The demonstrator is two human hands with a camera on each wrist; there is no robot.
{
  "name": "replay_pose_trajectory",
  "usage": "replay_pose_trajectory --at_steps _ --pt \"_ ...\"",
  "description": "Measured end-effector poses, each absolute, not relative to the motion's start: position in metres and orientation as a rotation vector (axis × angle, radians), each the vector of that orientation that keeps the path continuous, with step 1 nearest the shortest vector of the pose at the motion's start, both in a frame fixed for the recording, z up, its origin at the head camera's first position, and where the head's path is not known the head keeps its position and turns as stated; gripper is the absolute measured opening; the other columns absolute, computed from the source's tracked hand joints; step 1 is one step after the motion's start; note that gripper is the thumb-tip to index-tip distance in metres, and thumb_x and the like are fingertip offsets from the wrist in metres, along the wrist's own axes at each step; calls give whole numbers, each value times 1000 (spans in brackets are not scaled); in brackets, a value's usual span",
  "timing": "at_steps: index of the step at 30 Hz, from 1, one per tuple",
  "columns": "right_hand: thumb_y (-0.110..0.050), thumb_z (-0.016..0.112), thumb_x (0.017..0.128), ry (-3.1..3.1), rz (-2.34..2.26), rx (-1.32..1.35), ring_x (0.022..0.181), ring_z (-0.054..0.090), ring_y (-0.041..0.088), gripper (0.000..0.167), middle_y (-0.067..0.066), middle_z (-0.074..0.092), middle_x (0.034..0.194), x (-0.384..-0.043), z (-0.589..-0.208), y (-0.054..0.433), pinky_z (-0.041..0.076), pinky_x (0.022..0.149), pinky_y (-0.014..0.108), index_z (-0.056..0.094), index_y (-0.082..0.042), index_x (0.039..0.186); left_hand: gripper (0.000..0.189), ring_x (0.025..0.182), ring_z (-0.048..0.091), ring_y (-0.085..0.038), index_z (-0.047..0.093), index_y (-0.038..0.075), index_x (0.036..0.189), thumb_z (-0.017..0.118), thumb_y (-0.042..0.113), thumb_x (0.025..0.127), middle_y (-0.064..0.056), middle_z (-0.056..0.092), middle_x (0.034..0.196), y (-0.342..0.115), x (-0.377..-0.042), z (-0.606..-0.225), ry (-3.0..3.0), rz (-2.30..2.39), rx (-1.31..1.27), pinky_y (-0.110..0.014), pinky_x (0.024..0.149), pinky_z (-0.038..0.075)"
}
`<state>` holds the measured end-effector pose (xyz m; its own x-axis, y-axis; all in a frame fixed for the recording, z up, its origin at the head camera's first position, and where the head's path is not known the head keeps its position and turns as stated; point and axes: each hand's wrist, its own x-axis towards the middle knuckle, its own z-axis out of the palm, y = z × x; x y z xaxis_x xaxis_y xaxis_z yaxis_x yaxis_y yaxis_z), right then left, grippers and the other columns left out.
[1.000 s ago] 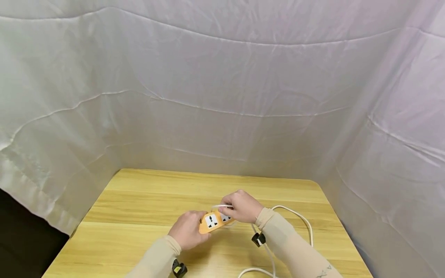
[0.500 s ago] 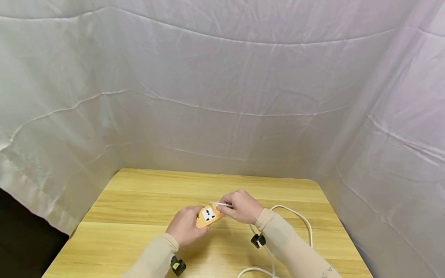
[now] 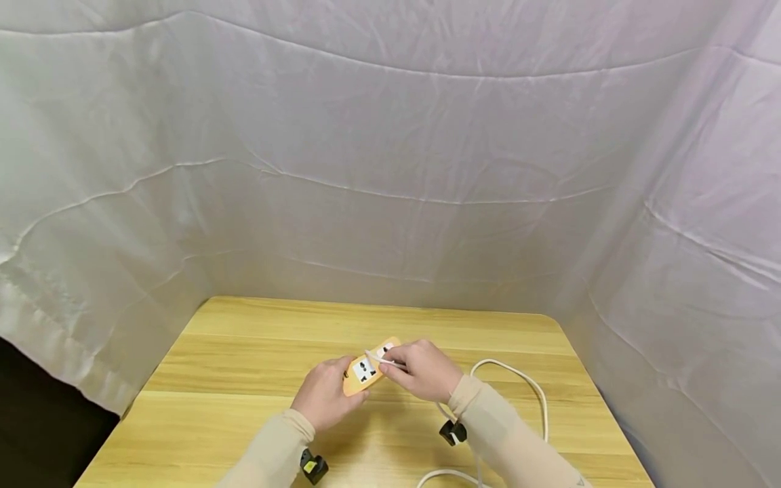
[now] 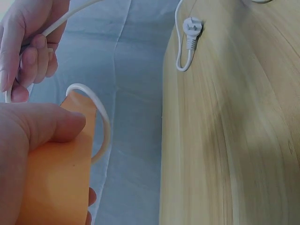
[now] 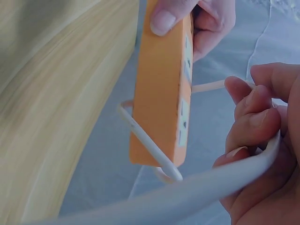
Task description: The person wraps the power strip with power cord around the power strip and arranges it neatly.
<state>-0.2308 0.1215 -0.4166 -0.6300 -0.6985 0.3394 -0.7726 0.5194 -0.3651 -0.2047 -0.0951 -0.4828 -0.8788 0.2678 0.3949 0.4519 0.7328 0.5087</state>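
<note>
My left hand [image 3: 325, 396] grips one end of an orange power strip [image 3: 352, 388] with white socket faces, held tilted above the table. In the left wrist view its thumb presses along the strip's side. A white power cord [image 5: 147, 143] wraps around the strip's far end in the right wrist view. My right hand [image 3: 427, 371] holds a length of this cord in curled fingers, just right of the strip. From those fingers the cord crosses the socket side in the head view. The white plug [image 4: 192, 28] at the cord's end lies on the table in the left wrist view.
The slack cord [image 3: 539, 396] curves over the wooden table [image 3: 256, 346] beside and below my right forearm. Black wrist devices [image 3: 453, 432] sit under both sleeves. Pale grey curtains [image 3: 390, 237] hang around the table's back and sides.
The power strip has shifted slightly left, and its far end has swung up and away, showing more of its face. My right hand has moved a little down, its cord now crossing the sockets.
</note>
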Motion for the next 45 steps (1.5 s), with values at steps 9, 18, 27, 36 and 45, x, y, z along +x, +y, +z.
replay_pose_trajectory --at_steps 9,18,27,36,45 --pt "-22 59 96 -2607 828 1229 46 31 -5 20 -17 39 55 -226 -424 125 26 43 14 65 -17 77 54 72 55 -5 64 5 115 81 34 73 1 67 92 -93 -205 -483 -2649 -971 -541 -21 59 43" --pt "-21 58 97 -2606 882 1231 46 31 -5 19 -17 37 54 -218 -424 126 27 44 12 65 -19 80 55 67 52 -4 62 4 118 80 33 75 2 66 90 -93 -201 -478 -2668 -1151 -496 -20 53 43" --pt "-20 58 97 -2572 949 1257 48 33 -6 17 -17 39 57 -211 -429 129 28 43 11 67 -15 84 49 66 55 -3 64 7 114 80 33 76 2 67 89 -93 -199 -475 -2630 -1260 -485 -21 54 46" --pt "-21 55 99 -2608 1036 1266 47 32 -7 23 -16 38 56 -207 -432 132 28 42 12 62 -20 77 51 64 57 -5 63 7 117 80 34 77 1 68 89 -94 -198 -473 -2599 -1351 -448 -22 53 48" --pt "-17 55 98 -2606 1074 1281 49 36 -6 22 -17 42 58 -202 -440 134 33 44 13 60 -21 77 50 60 56 -7 64 8 118 80 31 77 3 67 85 -96 -194 -470 -2585 -1414 -416 -24 50 47"
